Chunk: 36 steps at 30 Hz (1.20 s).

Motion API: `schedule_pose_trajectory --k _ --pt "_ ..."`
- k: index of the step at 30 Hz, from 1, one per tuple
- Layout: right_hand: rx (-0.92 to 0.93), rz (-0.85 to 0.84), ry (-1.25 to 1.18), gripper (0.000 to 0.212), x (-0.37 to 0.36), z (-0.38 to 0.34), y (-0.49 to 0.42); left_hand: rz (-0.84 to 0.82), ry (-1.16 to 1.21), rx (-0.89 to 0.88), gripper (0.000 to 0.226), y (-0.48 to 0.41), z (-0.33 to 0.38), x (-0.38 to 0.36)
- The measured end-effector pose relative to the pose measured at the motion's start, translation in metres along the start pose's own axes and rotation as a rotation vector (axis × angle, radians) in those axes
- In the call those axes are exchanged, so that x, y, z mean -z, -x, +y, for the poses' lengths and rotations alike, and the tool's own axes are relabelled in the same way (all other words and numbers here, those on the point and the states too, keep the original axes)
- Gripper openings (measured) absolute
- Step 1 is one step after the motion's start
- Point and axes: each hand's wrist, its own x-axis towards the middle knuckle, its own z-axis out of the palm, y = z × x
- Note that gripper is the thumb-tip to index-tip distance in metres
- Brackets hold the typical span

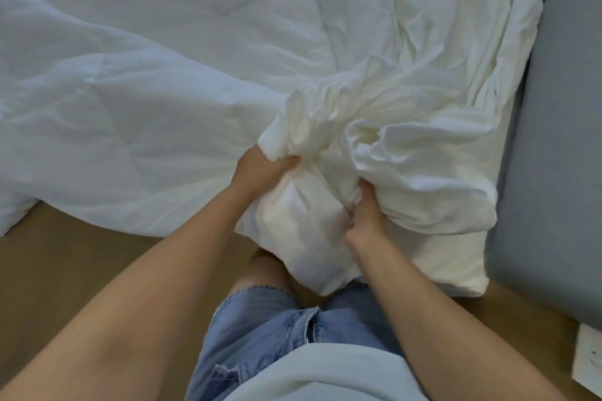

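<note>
Duvet cover (374,127) bunched; both hands (260,169) gripping.

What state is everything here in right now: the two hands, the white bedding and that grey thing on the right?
left hand: curled tight, grips a bunch of the white cover
right hand: curled, grips a fold of the same cover
white cover: crumpled and bunched up at the hands
duvet: spread out, lightly creased
grey cushion: bare, lying beside the cover
</note>
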Motion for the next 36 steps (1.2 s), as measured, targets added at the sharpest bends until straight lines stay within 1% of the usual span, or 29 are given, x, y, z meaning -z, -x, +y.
schedule_pose_trajectory --k 2,3,4,5,6,7,8,9,10,12,14,15,16,18,20,22,24,27,28,30,31,33,36 --pt "0.065 0.112 -0.181 0.042 -0.015 -0.018 -0.010 -0.001 -0.105 -0.014 0.075 -0.010 -0.010 0.021" --pt "0.077 0.130 -0.252 0.038 -0.017 -0.028 -0.018 0.009 -0.138 -0.007 0.075 -0.016 -0.016 0.034" --pt "0.076 0.075 -0.275 0.038 -0.018 -0.030 -0.018 0.013 -0.151 -0.003 0.071 -0.024 -0.021 0.046" --pt "0.138 0.017 -0.287 0.040 -0.018 -0.029 -0.018 0.006 -0.158 -0.013 0.065 -0.032 -0.024 0.056" --pt "0.260 0.097 -0.239 0.043 -0.018 -0.023 -0.015 -0.010 -0.171 -0.039 0.057 -0.040 -0.025 0.063" --pt "0.265 0.147 -0.270 0.047 -0.020 -0.013 -0.010 -0.040 -0.198 -0.073 0.051 -0.047 -0.026 0.065" --pt "0.263 0.204 -0.287 0.051 -0.022 -0.002 -0.008 -0.086 -0.234 -0.107 0.049 -0.051 -0.027 0.065" --pt "0.269 0.234 -0.254 0.053 -0.023 0.012 -0.005 -0.140 -0.267 -0.130 0.051 -0.052 -0.028 0.063" --pt "0.284 0.259 -0.161 0.055 -0.025 0.024 -0.001 -0.188 -0.284 -0.140 0.053 -0.052 -0.032 0.061" --pt "0.335 0.365 0.108 0.055 -0.030 0.047 0.007 -0.243 -0.251 -0.125 0.061 -0.046 -0.043 0.061" --pt "0.377 0.399 0.424 0.050 -0.040 0.069 0.019 -0.234 -0.196 -0.101 0.066 -0.034 -0.054 0.067" --pt "0.415 0.364 0.611 0.049 -0.044 0.082 0.025 -0.226 -0.185 -0.096 0.066 -0.027 -0.060 0.071" --pt "0.470 0.292 0.812 0.048 -0.047 0.096 0.032 -0.224 -0.182 -0.094 0.065 -0.020 -0.067 0.075" --pt "0.621 0.079 1.192 0.047 -0.052 0.117 0.047 -0.240 -0.192 -0.076 0.061 -0.005 -0.083 0.088" --pt "0.782 -0.115 1.467 0.043 -0.055 0.132 0.054 -0.271 -0.231 -0.036 0.056 0.013 -0.103 0.104" --pt "0.931 -0.207 1.687 0.039 -0.057 0.142 0.059 -0.262 -0.234 0.019 0.051 0.038 -0.129 0.117" --pt "1.029 -0.280 1.826 0.042 -0.056 0.152 0.063 -0.199 -0.185 0.067 0.046 0.070 -0.160 0.127" --pt "1.109 -0.361 2.007 0.057 -0.051 0.170 0.075 -0.105 -0.095 0.145 0.038 0.123 -0.214 0.134" --pt "1.149 -0.375 2.076 0.058 -0.049 0.177 0.079 -0.083 -0.050 0.196 0.038 0.142 -0.233 0.136" --pt "1.222 -0.455 2.240 0.048 -0.048 0.196 0.089 -0.040 0.065 0.299 0.038 0.176 -0.271 0.140" --pt "1.215 -0.530 2.321 0.041 -0.051 0.208 0.095 -0.012 0.127 0.337 0.037 0.190 -0.290 0.143" --pt "1.150 -0.745 2.407 0.032 -0.062 0.238 0.106 0.058 0.246 0.395 0.032 0.212 -0.323 0.151" --pt "1.007 -1.072 2.486 0.036 -0.086 0.291 0.123 0.128 0.346 0.448 0.030 0.233 -0.365 0.176"
